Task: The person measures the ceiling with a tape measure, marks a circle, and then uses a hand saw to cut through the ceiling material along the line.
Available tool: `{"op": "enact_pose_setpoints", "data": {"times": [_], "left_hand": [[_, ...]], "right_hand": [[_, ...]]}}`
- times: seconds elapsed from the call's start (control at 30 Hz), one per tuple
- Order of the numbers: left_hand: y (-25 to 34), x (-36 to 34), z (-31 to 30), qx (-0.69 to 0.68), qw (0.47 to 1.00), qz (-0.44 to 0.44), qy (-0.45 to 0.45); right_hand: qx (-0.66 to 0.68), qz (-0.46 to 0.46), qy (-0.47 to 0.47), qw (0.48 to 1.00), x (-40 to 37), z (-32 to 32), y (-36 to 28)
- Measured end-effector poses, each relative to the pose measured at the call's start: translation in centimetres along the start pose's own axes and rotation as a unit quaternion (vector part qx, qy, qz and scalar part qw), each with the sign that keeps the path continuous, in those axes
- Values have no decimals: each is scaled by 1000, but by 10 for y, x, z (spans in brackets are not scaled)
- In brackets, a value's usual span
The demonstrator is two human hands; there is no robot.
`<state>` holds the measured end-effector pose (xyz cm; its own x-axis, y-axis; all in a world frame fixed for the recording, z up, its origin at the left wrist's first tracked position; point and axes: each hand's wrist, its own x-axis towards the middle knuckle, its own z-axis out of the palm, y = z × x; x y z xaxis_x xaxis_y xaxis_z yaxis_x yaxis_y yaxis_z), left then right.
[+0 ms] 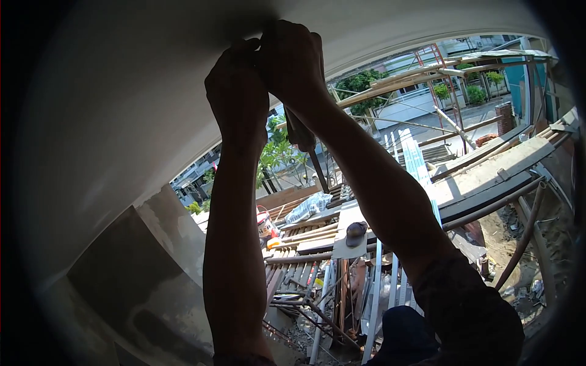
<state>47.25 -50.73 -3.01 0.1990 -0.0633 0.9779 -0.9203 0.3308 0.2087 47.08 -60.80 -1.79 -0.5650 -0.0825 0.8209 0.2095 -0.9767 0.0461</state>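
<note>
Both my hands are raised overhead in deep shadow, side by side against the pale ceiling (pixel 152 79). My left hand (pixel 235 82) is closed, its fingertips pinched near the ceiling surface; what they hold is hidden. Touching it on the right, my right hand (pixel 290 58) is closed too, knuckles up by the ceiling. From behind the right wrist a dark-handled tool with a thin shaft (pixel 317 168), like a screwdriver, slants downward. Its upper end is hidden by the right hand, which appears to grip it.
Below are planks and bamboo poles (pixel 305 235), a cap (pixel 356 233) on a board, a plastic bag (pixel 308 208) and a white bucket (pixel 265 223). Long metal channels (pixel 414 161) lie to the right. A curved ledge (pixel 494 171) and scaffold poles (pixel 390 85) stand beyond.
</note>
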Motion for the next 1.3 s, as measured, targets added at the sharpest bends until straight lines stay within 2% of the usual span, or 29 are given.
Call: {"op": "enact_pose_setpoints", "data": {"times": [0.07,0.13,0.17,0.2,0.23,0.27,0.3,0.33,0.37,0.47,0.53,0.6,0.63,0.7,0.77,0.8,0.87,0.93,0.97,1.03,1.1,1.13,1.17,1.23,1.27,1.3], "left_hand": [[-4,-19,3,-103,991,-88,13],[-11,-39,7,-137,975,-173,7],[-10,-49,8,-144,974,-174,8],[-9,-58,9,-174,957,-230,-19],[-8,-62,9,-204,937,-280,-43],[-13,-60,7,-212,937,-275,-42],[-23,-59,2,-192,944,-250,-93],[-25,-58,0,-173,948,-224,-143],[-28,-58,9,-186,952,-219,-104],[-30,-57,14,-192,949,-235,-85],[-26,-60,15,-232,937,-244,-93],[-26,-62,9,-270,925,-248,-99],[-29,-63,3,-248,928,-247,-125],[-35,-71,-3,-237,928,-247,-147],[-40,-81,-7,-126,970,-144,-152],[-41,-91,-11,-95,959,-208,-167],[-46,-112,-16,-107,944,-252,-182],[-72,-150,-28,-103,961,-204,-159],[-74,-170,-38,-135,951,-249,-127],[-87,-223,-66,-153,928,-329,-86],[-129,-297,-94,-144,905,-397,-49],[-158,-343,-107,-110,905,-410,-41],[-159,-378,-120,-59,889,-453,-34],[-206,-488,-136,-4,831,-557,-15],[-220,-541,-143,40,822,-567,-31],[-231,-594,-151,53,795,-601,-65]], "right_hand": [[-10,26,-26,999,2,-6,-9],[-130,-37,-84,987,4,-10,-11],[-108,3,-22,994,4,3,-8],[-115,-1,-24,993,0,6,2],[-65,28,-43,997,1,2,3],[-12,57,-61,996,6,-8,-7],[52,123,-145,980,11,-25,-12],[49,116,-147,981,10,-29,-9],[149,148,-164,964,7,-31,-6],[242,227,-248,910,-1,-43,-4],[271,327,-216,879,-18,-57,-14],[237,313,-229,891,-21,-59,-16],[198,211,-218,932,-26,-57,-13],[150,102,-213,960,-29,-53,-10],[217,191,-234,929,-26,-53,-16],[208,187,-238,930,-27,-54,-20],[302,406,-181,843,-31,-59,-37],[281,388,-192,856,-34,-61,-27],[147,247,-212,934,-31,-61,-9],[14,173,-251,952,-13,-78,-15],[-32,186,-283,940,-2,-87,-22],[-13,218,-292,931,1,-91,-29],[-19,216,-293,931,3,-95,-31],[14,337,-330,882,8,-97,-32],[13,336,-330,882,7,-95,-29],[-51,195,-324,924,3,-91,-24]]}}
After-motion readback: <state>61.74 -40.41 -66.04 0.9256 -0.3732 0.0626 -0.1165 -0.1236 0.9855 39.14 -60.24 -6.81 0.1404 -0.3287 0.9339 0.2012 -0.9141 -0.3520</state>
